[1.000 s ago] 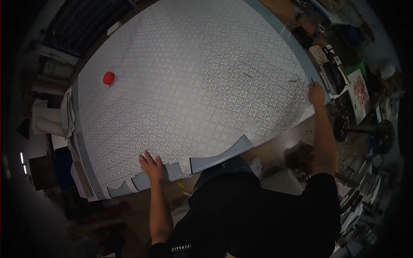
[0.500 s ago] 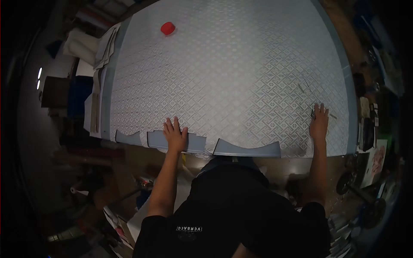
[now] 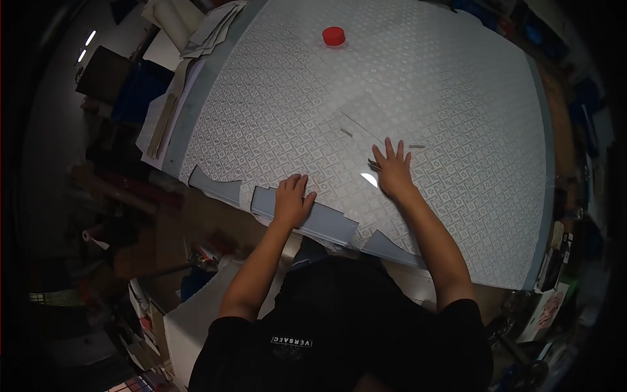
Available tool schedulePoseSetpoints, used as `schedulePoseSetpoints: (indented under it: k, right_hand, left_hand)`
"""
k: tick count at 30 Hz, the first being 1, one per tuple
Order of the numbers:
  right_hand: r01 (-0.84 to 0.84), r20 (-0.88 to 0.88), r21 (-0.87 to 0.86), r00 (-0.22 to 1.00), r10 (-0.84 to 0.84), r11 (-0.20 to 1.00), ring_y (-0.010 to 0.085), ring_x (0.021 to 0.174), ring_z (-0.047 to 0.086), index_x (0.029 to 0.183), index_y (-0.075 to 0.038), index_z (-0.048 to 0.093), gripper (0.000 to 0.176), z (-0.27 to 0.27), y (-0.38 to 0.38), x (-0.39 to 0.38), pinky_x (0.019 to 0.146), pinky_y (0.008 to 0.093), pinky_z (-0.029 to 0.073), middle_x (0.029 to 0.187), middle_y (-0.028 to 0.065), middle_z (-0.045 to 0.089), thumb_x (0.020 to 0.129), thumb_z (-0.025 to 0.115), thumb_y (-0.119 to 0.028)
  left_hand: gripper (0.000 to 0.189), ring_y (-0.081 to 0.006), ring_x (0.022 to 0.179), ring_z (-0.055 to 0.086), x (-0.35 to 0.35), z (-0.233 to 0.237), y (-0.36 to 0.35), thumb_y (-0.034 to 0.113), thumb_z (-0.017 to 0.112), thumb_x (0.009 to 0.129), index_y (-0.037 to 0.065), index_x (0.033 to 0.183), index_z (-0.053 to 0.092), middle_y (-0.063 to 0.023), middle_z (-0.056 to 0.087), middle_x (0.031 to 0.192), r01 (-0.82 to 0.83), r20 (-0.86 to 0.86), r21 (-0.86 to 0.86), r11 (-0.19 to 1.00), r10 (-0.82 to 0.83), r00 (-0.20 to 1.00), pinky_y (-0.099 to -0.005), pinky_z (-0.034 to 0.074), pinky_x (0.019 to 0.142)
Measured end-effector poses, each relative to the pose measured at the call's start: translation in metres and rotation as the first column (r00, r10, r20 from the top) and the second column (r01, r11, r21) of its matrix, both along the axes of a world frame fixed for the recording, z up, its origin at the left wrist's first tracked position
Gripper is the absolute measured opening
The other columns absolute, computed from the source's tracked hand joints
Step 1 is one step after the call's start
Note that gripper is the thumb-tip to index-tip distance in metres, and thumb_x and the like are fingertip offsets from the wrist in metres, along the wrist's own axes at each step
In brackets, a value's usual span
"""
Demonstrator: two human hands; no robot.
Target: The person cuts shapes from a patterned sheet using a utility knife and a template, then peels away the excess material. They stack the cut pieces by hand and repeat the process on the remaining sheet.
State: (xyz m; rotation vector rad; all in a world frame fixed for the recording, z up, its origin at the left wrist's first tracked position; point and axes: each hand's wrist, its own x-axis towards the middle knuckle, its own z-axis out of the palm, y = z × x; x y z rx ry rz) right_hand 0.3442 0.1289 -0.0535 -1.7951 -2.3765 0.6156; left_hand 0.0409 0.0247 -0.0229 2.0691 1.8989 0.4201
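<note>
Patterned light fabric or sheeting (image 3: 274, 98) covers a large table. Near its front edge my left hand (image 3: 294, 201) lies on the sheet beside a grey cut-out area (image 3: 333, 224), fingers forward and slightly bent. Farther right, my right hand (image 3: 394, 171) rests with fingers spread on the pattern. A small dark metal object (image 3: 374, 164) lies at its thumb-side edge, partly covered. Two short grey strips, one (image 3: 347, 132) to the left and one (image 3: 417, 146) to the right, lie ahead of that hand, with a thin dark line nearby.
A red round cap or container (image 3: 334, 36) stands toward the far side of the table. Stacked sheets (image 3: 212, 32) and a blue bin (image 3: 137, 91) are at the left. Two more grey cut-outs (image 3: 215, 185) (image 3: 390, 248) run along the front edge.
The view has turned, shifting the table and red item. My right hand has moved left, closer to my left hand, and lies beside the dark metal object. My left hand stays near the front edge.
</note>
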Motion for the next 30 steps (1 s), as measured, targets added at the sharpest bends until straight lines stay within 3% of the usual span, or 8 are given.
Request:
schedulePoseSetpoints:
  k: [2, 5, 7, 9, 10, 13, 19, 30]
  right_hand:
    - [0.01, -0.011, -0.004, 1.0, -0.01, 1.0, 0.0561, 0.152, 0.006, 0.157, -0.016, 0.039, 0.065, -0.002, 0.036, -0.051, 0.117, 0.0743, 0.011, 0.168, 0.0229, 0.017, 0.094, 0.052, -0.008]
    - [0.119, -0.03, 0.001, 0.992, -0.119, 0.993, 0.0605, 0.15, 0.003, 0.158, -0.012, 0.035, 0.068, 0.0, 0.101, -0.115, 0.115, 0.0768, 0.007, 0.168, 0.0263, 0.014, 0.092, 0.049, -0.006]
    - [0.229, -0.027, 0.008, 0.973, -0.229, 0.973, 0.0633, 0.149, 0.002, 0.159, -0.01, 0.033, 0.07, 0.002, 0.141, -0.154, 0.114, 0.0784, 0.007, 0.167, 0.0282, 0.013, 0.091, 0.049, -0.005]
    - [0.434, -0.074, -0.05, 0.897, -0.436, 0.9, 0.0676, 0.146, -0.001, 0.159, -0.005, 0.028, 0.073, 0.006, 0.173, -0.186, 0.111, 0.0814, 0.004, 0.166, 0.0326, 0.009, 0.091, 0.051, -0.005]
    - [0.449, -0.045, -0.055, 0.891, -0.451, 0.892, 0.0676, 0.146, -0.001, 0.159, -0.005, 0.028, 0.073, 0.008, 0.184, -0.202, 0.111, 0.0814, 0.004, 0.166, 0.0326, 0.009, 0.091, 0.051, -0.005]
    - [0.551, 0.016, -0.113, 0.833, -0.553, 0.827, 0.0706, 0.144, -0.004, 0.16, -0.002, 0.023, 0.077, 0.013, 0.207, -0.244, 0.11, 0.0828, 0.002, 0.165, 0.0368, 0.004, 0.089, 0.053, -0.006]
    - [0.62, 0.012, -0.158, 0.78, -0.626, 0.769, 0.0749, 0.14, -0.007, 0.16, 0.0, 0.02, 0.083, 0.018, 0.248, -0.284, 0.108, 0.0833, 0.001, 0.162, 0.0413, 0.0, 0.086, 0.055, -0.01]
    - [0.752, 0.079, -0.117, 0.659, -0.748, 0.649, 0.0663, 0.147, 0.002, 0.16, -0.014, 0.028, 0.073, 0.012, 0.425, -0.277, 0.115, 0.0773, 0.006, 0.168, 0.0284, 0.007, 0.092, 0.054, -0.017]
  left_hand:
    - [0.056, -0.0432, 0.121, 0.052, -0.031, 0.003, 0.014, 0.03, 0.072, 0.09, 0.003, 0.137, 0.059, -0.0251, 0.054, 0.139, -0.031, 0.049, 0.008, 0.999, 0.03, 0.998, -0.0515, 0.041, 0.106]
    - [0.056, -0.0423, 0.127, 0.048, -0.097, -0.003, 0.045, 0.028, 0.072, 0.09, 0.003, 0.138, 0.057, -0.0247, 0.05, 0.143, -0.086, -0.017, 0.09, 0.992, 0.088, 0.996, -0.05, 0.038, 0.109]
    - [0.06, -0.0452, 0.132, 0.045, -0.149, -0.012, 0.072, 0.028, 0.073, 0.09, 0.003, 0.141, 0.054, -0.0276, 0.046, 0.147, -0.08, 0.042, 0.1, 0.992, 0.076, 0.996, -0.0561, 0.034, 0.112]
    - [0.066, -0.0493, 0.139, 0.037, -0.199, -0.022, 0.089, 0.029, 0.073, 0.09, 0.004, 0.147, 0.049, -0.0305, 0.037, 0.154, -0.066, -0.088, 0.177, 0.982, 0.083, 0.993, -0.0646, 0.026, 0.115]
    - [0.073, -0.0523, 0.145, 0.028, -0.219, -0.02, 0.099, 0.031, 0.074, 0.09, 0.005, 0.151, 0.044, -0.0305, 0.029, 0.159, -0.089, -0.061, 0.087, 0.992, 0.094, 0.994, -0.07, 0.018, 0.116]
    - [0.075, -0.0534, 0.147, 0.025, -0.253, -0.018, 0.113, 0.036, 0.073, 0.09, 0.005, 0.152, 0.043, -0.0307, 0.026, 0.161, -0.098, -0.139, 0.021, 0.995, 0.1, 0.985, -0.07, 0.017, 0.117]
    - [0.078, -0.055, 0.149, 0.02, -0.261, -0.019, 0.114, 0.047, 0.067, 0.092, 0.005, 0.152, 0.042, -0.0332, 0.022, 0.161, -0.059, -0.098, -0.049, 0.997, 0.054, 0.994, -0.0728, 0.016, 0.116]
    - [0.08, -0.0558, 0.15, 0.015, -0.263, -0.013, 0.116, 0.048, 0.066, 0.091, 0.004, 0.153, 0.041, -0.0348, 0.021, 0.161, -0.061, -0.076, -0.141, 0.988, 0.051, 0.996, -0.0742, 0.013, 0.116]
